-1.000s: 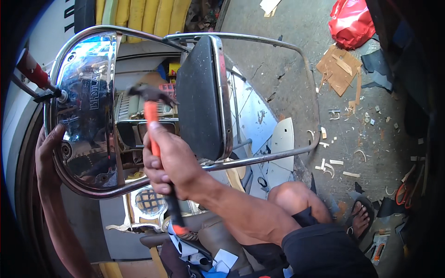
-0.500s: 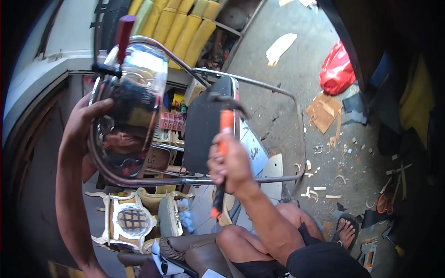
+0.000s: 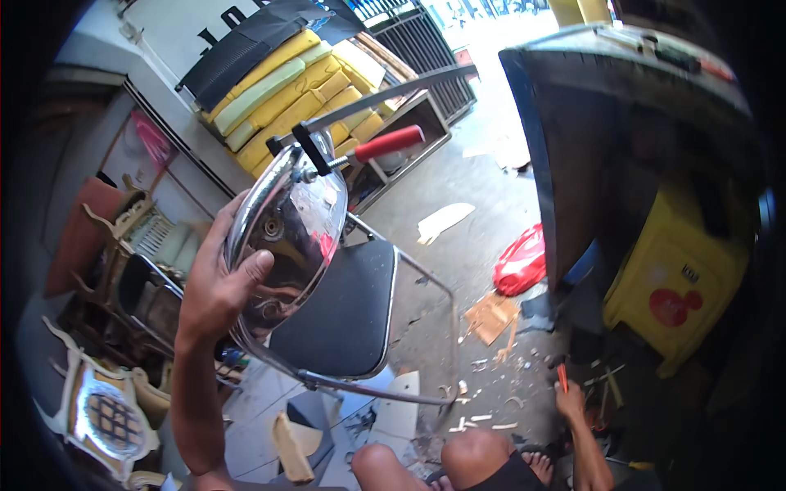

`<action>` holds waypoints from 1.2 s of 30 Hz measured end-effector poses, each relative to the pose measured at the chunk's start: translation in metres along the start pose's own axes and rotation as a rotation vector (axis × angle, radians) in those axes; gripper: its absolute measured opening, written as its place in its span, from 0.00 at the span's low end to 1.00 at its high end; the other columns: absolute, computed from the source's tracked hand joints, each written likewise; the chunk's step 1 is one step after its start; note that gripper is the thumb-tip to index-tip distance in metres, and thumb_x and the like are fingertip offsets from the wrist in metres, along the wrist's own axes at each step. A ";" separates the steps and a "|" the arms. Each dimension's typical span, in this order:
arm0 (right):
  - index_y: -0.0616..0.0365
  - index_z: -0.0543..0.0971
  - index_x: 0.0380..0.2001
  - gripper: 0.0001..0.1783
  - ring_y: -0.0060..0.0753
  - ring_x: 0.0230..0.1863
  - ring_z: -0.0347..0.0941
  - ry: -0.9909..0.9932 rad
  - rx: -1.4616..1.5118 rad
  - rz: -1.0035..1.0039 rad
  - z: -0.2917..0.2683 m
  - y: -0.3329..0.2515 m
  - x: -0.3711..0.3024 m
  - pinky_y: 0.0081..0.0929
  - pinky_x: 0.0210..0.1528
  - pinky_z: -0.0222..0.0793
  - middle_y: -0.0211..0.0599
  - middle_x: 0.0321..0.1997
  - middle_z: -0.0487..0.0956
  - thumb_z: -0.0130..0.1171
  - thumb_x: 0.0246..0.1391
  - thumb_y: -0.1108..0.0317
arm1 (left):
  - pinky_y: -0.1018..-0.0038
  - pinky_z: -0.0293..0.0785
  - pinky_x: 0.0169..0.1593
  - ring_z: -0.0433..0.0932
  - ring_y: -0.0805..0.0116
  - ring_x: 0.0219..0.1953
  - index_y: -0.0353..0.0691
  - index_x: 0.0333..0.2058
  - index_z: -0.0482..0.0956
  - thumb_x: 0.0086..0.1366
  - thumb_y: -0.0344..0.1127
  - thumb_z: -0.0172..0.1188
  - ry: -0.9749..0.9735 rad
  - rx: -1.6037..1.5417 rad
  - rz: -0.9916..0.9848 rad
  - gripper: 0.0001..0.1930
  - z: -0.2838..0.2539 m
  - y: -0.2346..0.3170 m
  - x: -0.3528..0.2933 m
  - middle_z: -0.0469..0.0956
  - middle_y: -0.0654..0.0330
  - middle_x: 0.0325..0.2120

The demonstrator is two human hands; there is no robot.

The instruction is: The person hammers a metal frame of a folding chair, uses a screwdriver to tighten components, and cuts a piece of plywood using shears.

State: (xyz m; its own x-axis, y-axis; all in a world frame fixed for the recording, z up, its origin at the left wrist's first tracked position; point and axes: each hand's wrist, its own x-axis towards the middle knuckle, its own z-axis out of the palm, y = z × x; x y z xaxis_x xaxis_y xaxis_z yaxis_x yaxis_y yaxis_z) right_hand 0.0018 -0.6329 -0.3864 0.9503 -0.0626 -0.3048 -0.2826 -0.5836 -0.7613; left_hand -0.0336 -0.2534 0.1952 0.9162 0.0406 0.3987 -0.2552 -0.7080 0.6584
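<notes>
My left hand point(image 3: 214, 286) grips the metal-edged rim of a metal-framed chair's backrest, thumb over the glossy dark panel point(image 3: 278, 258). A bar clamp point(image 3: 389, 144) with a red handle is fixed at the top of that backrest, its long bar stretching to the right. Below it is the chair's black padded seat point(image 3: 344, 307). Down at the lower right, near the floor, my right hand point(image 3: 571, 401) is closed around a hammer point(image 3: 562, 376) with an orange grip. The hammer's head is small and dark here, apart from the chair.
Scraps and offcuts point(image 3: 491, 317) litter the floor, with a red plastic bag point(image 3: 521, 260) behind them. On the right stand a large dark panel point(image 3: 565, 164) and a yellow plastic piece point(image 3: 679, 278). Yellow foam pieces point(image 3: 286, 90) are stacked at the back; carved chair frames point(image 3: 110, 409) stand left.
My right hand has carried the hammer from in front of the seat down and right toward the floor. My left hand stays on the backrest, which appears turned. The head view has shifted.
</notes>
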 end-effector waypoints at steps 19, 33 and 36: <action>0.46 0.69 0.67 0.25 0.55 0.33 0.82 0.115 -0.362 -1.288 -0.200 -0.604 -0.107 0.45 0.37 0.75 0.60 0.38 0.82 0.54 0.67 0.65 | 0.50 0.77 0.46 0.82 0.38 0.40 0.35 0.59 0.67 0.61 0.27 0.59 0.138 0.355 -0.117 0.27 -0.005 0.013 0.000 0.81 0.36 0.34; 0.55 0.68 0.68 0.27 0.17 0.42 0.79 0.281 -0.010 -1.248 -0.196 -0.575 -0.118 0.25 0.41 0.75 0.45 0.58 0.81 0.53 0.67 0.73 | 0.51 0.77 0.49 0.82 0.38 0.41 0.37 0.55 0.71 0.61 0.39 0.63 0.100 0.202 -0.134 0.25 -0.013 -0.012 -0.011 0.82 0.39 0.36; 0.57 0.68 0.68 0.25 0.09 0.25 0.68 0.070 0.343 -0.936 -0.218 -0.552 -0.158 0.13 0.26 0.63 0.33 0.37 0.83 0.51 0.69 0.72 | 0.60 0.74 0.56 0.81 0.46 0.51 0.35 0.61 0.68 0.66 0.60 0.59 0.019 -0.190 -0.024 0.37 -0.024 -0.043 -0.018 0.81 0.41 0.47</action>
State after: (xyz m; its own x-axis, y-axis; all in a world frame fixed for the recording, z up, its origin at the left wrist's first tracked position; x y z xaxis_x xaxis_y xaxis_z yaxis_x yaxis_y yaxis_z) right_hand 0.0363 -0.4770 0.2065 0.8119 0.2486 0.5283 0.5720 -0.1579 -0.8049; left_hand -0.0464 -0.2066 0.1751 0.9171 0.0701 0.3924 -0.2891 -0.5606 0.7760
